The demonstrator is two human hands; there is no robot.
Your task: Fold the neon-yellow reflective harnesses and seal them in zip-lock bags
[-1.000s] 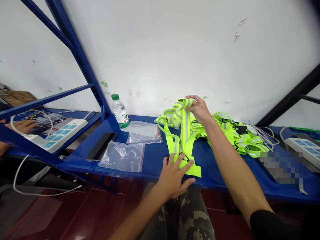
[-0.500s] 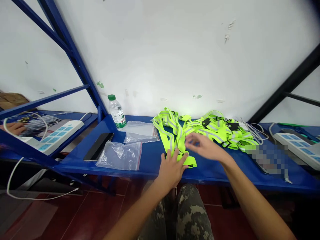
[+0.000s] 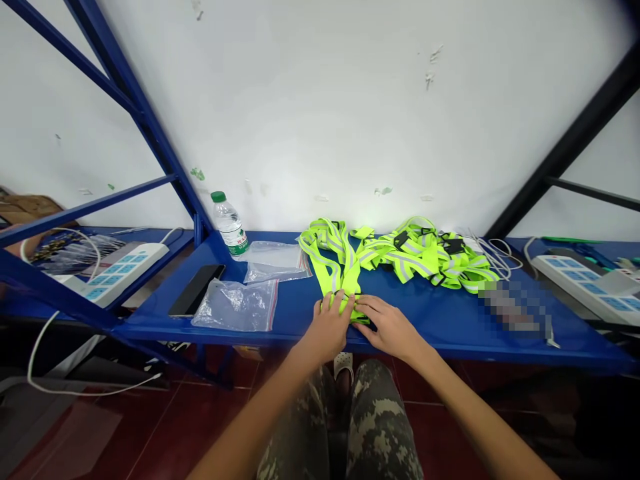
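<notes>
A neon yellow-green reflective strap [image 3: 345, 257] with grey stripes runs in loops from the back of the blue table to its front edge. My left hand [image 3: 327, 330] grips the strap's gathered front part, its fingertips on top. From the right, my right hand [image 3: 390, 327] closes on the same folded part, thumb low and fingers above. The two hands nearly touch, and the fold under them is partly hidden. Farther right lies a tangled pile of similar reflective straps [image 3: 425, 257] with black buckles.
To the left are clear zip bags [image 3: 237, 307], a black phone [image 3: 197, 290] and a water bottle [image 3: 230, 223]. White power strips [image 3: 125, 270] sit beyond both frame posts. A white cable [image 3: 505, 257] lies behind the pile. Part of another person's hand [image 3: 34, 243] shows far left.
My right hand has come down and left from above the straps to the front fold. The strap's loose front end has been drawn in under both hands. The view has shifted slightly.
</notes>
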